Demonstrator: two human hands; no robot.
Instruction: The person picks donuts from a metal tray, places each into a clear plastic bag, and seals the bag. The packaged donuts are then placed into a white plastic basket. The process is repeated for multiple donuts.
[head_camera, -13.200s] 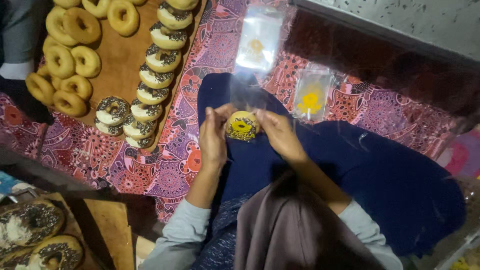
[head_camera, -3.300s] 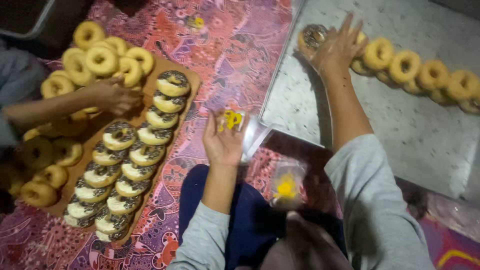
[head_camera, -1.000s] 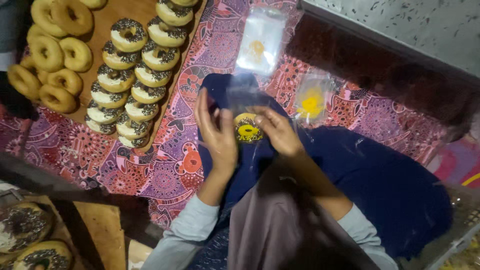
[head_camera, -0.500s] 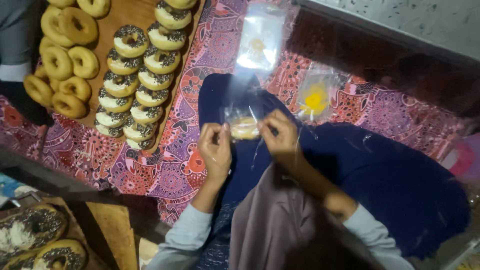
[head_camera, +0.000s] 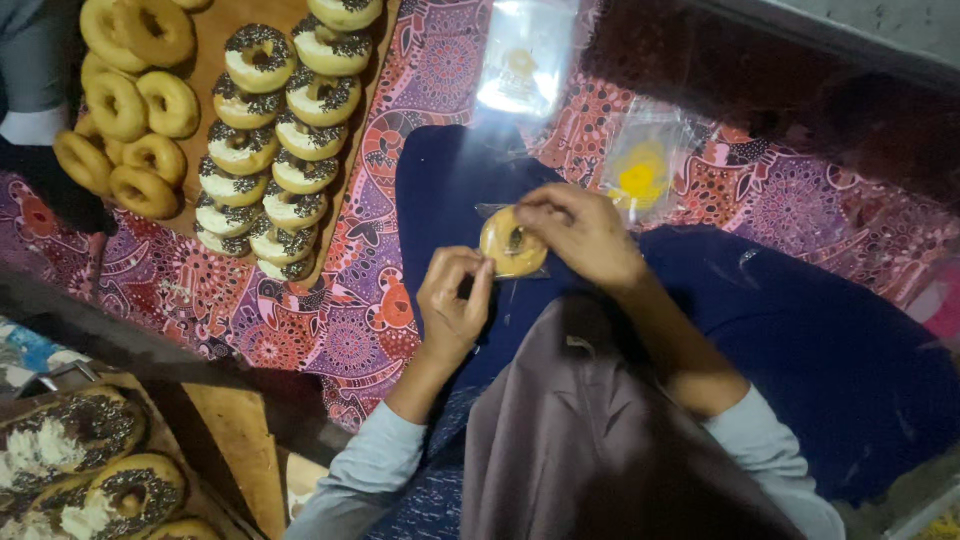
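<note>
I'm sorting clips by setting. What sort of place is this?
Probably a small home doughnut-packing spot, worked on the floor: a wooden board of sprinkled doughnuts, clear bags on a patterned cloth, and both hands, left hand and right hand, bagging one doughnut.

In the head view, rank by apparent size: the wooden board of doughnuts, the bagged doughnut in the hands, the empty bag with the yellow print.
1. wooden board, cut by the frame
2. empty bag
3. bagged doughnut, partly hidden by the right hand
</note>
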